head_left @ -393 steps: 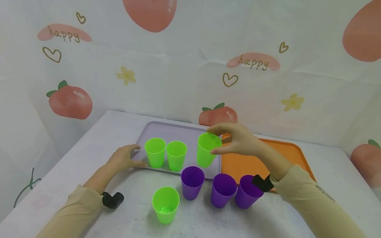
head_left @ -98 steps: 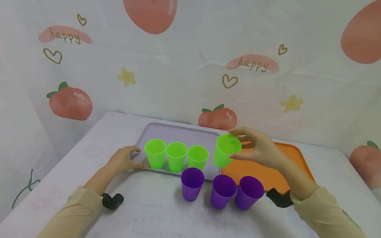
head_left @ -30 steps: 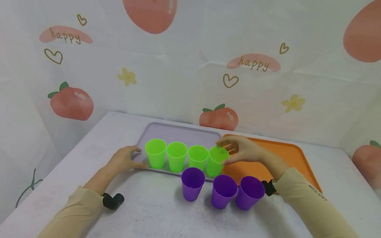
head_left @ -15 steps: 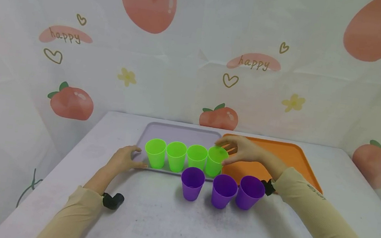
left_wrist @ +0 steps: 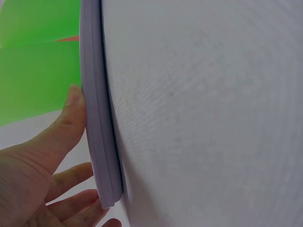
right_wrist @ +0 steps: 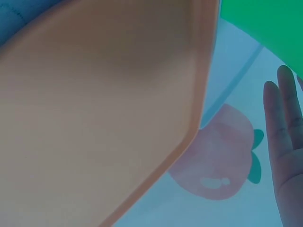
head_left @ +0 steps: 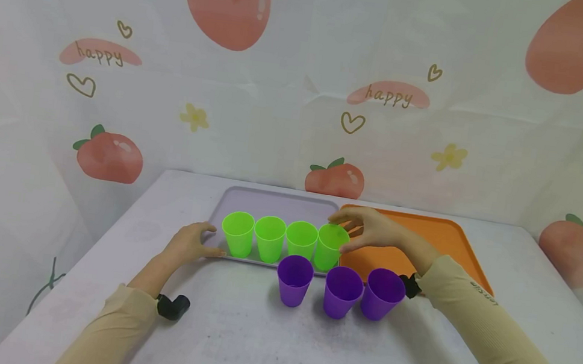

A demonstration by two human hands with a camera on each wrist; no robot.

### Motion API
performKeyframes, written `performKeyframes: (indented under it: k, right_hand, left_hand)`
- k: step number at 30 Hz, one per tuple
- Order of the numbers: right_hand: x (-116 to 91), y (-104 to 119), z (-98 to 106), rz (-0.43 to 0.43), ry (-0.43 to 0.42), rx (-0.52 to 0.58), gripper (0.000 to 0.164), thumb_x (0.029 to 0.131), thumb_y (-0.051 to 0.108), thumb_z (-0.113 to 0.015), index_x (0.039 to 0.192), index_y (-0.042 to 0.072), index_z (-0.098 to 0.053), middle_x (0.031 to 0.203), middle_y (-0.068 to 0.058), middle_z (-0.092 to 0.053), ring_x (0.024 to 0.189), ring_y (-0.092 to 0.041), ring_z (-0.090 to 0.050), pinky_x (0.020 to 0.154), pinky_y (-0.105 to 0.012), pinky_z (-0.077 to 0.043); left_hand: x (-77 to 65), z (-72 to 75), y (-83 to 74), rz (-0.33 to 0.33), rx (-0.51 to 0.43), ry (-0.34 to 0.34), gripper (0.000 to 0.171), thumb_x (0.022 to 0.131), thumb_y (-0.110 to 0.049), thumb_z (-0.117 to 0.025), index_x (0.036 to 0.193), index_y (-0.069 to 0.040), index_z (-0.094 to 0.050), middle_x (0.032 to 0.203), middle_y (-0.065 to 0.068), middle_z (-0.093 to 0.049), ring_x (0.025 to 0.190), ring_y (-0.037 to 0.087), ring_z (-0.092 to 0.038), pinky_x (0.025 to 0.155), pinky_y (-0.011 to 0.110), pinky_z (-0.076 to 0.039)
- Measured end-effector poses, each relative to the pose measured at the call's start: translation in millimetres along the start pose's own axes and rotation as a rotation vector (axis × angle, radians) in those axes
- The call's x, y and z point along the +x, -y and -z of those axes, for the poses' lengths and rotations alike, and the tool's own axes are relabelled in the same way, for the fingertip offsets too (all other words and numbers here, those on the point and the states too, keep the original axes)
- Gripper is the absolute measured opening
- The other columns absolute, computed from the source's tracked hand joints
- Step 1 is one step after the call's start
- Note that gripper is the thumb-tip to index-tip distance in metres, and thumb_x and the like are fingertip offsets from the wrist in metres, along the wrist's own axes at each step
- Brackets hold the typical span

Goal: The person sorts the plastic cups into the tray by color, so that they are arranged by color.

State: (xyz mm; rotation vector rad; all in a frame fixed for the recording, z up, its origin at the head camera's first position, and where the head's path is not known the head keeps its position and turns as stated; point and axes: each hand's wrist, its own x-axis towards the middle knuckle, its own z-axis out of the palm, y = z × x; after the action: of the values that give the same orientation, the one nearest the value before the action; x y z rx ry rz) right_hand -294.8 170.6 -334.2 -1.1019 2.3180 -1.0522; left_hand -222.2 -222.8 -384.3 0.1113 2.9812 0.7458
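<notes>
Four-sided and pale, a lilac tray [head_left: 278,202] holds several green cups upright in a row along its front. My left hand [head_left: 188,244] is at its left front corner; the left wrist view shows the thumb [left_wrist: 71,116] against the rim beside a green cup [left_wrist: 40,80], with the fingers round the corner. My right hand [head_left: 375,230] holds the rightmost green cup [head_left: 328,252] between thumb and fingers, the cup standing near the tray's right edge. Three purple cups [head_left: 294,280] stand upright on the table before the trays, partly covering the tray's front edge.
An orange tray [head_left: 426,241] adjoins the lilac tray on the right, partly under my right forearm [head_left: 472,313]. The white table [head_left: 248,353] extends toward me. A fruit-print cloth [head_left: 278,113] hangs behind it.
Since the oldest frame, the green cup from the table front joined the row. Over the last second, my right hand shifted the rightmost cup slightly left. My left hand stayed put.
</notes>
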Motion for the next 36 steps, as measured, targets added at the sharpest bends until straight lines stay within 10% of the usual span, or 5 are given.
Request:
performKeyframes:
  k: [36]
  right_hand:
    - [-55.2,33.9,13.3,0.049,-0.133,-0.076,0.048,0.084,0.015,-0.069,0.127,0.003,-0.053,0.128,-0.014,-0.058,0.113,-0.029,-0.06,0.096,-0.044,-0.05]
  left_hand:
    - [3.1,-1.8,3.6,-0.025,-0.003,-0.009,0.07,0.074,-0.032,-0.077,0.126,0.007,-0.051,0.135,0.031,-0.046,0.129,0.049,-0.038,0.108,0.057,-0.034]
